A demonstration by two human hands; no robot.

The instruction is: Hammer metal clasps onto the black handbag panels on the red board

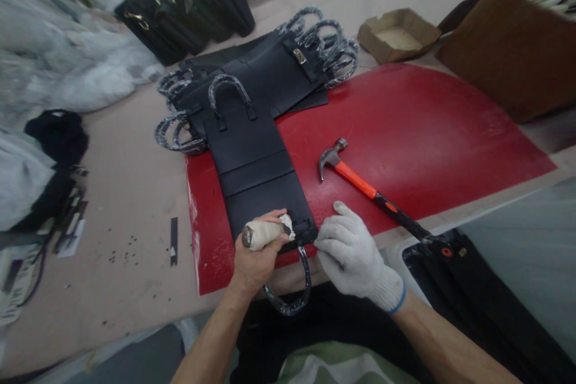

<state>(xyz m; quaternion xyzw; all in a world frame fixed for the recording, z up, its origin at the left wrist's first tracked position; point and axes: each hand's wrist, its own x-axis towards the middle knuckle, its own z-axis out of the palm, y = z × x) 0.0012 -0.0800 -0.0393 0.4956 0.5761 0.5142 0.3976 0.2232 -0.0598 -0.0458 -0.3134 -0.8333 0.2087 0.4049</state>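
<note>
My bare left hand (254, 264) is closed around a short, thick tool with a cream tape-wrapped grip (264, 235); its working end is hidden. The tool is tilted over the near end of a black bag panel (256, 177). A film-wrapped handle (290, 310) hangs from that end, over the table edge. My right hand (348, 255), in a white knit glove, is at the panel's near right corner, fingers curled in. Whatever is between its fingertips is too small to tell. A claw hammer (360, 180) with an orange and black grip lies beyond the glove.
A red mat (405, 132) lies under the panel. Several black panels with wrapped handles (252, 78) are piled behind. Cardboard boxes (508, 54) stand at right, finished-looking black bags (189, 18) at back left. A dark strip (174, 242) and small scraps lie left.
</note>
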